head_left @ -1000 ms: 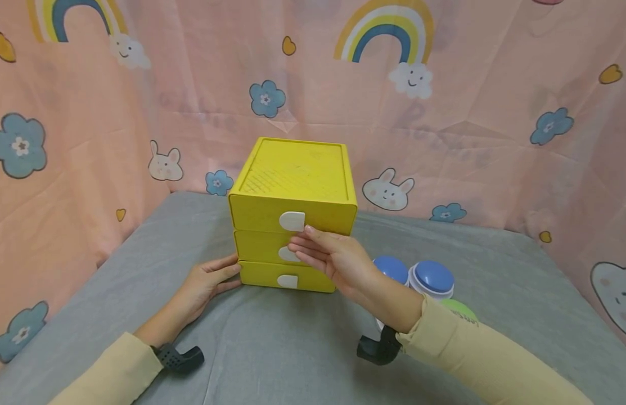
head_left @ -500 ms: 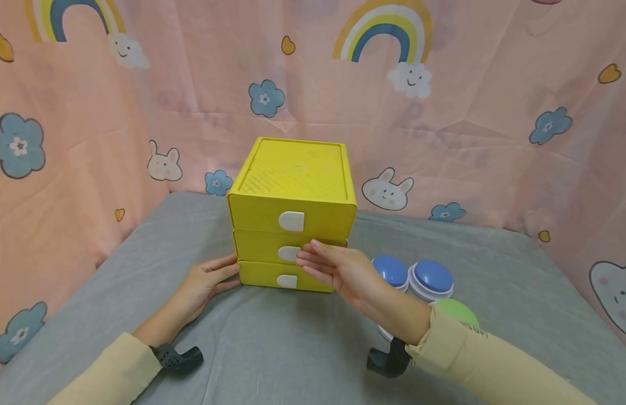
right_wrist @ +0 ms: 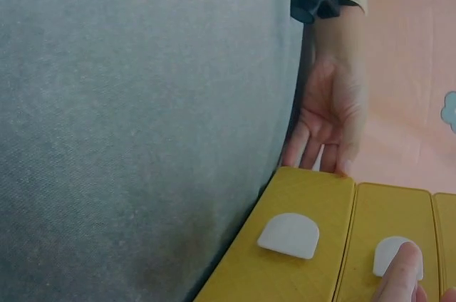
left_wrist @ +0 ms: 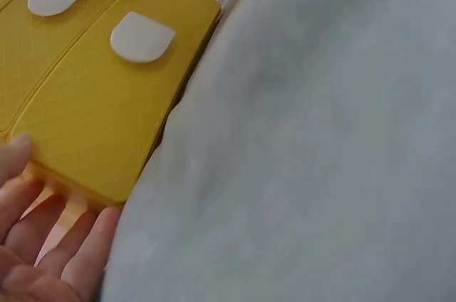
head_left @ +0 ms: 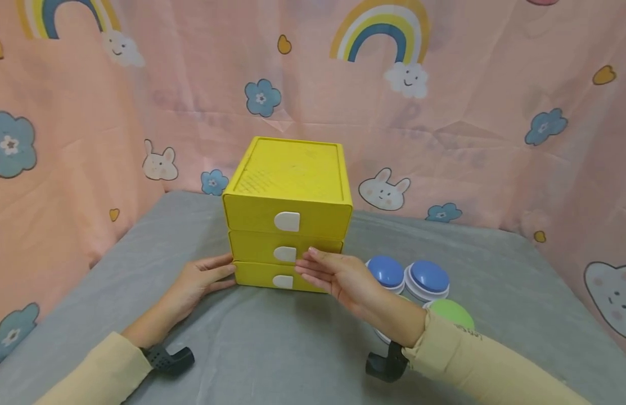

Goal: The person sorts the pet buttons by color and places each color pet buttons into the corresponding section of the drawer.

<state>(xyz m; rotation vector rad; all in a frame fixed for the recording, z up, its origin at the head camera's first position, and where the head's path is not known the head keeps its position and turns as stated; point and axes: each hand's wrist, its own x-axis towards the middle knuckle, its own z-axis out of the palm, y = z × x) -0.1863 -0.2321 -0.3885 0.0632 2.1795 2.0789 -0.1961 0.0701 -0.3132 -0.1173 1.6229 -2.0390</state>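
Observation:
A yellow three-drawer box (head_left: 287, 216) stands on the grey cloth, all its drawers closed. Each drawer front carries a white rounded tab. My left hand (head_left: 195, 281) touches the box's lower left side with fingers extended; in the left wrist view its fingertips (left_wrist: 96, 241) meet the bottom drawer's edge. Held before the right part of the front, my right hand (head_left: 343, 278) has its fingers nearly straight beside the middle drawer's white tab (head_left: 285, 254). In the right wrist view a finger (right_wrist: 402, 273) overlaps that tab; whether it touches, I cannot tell.
Right of the box sit round white-based things with domed tops: two blue ones (head_left: 386, 271) (head_left: 430, 275) and a green one (head_left: 451, 313), partly behind my right forearm. A pink patterned curtain (head_left: 313, 101) hangs behind the grey cloth (head_left: 520, 292).
My right hand has moved down from just under the top drawer's tab to beside the middle one. The left hand stays at the box's side. The whole view has shifted slightly.

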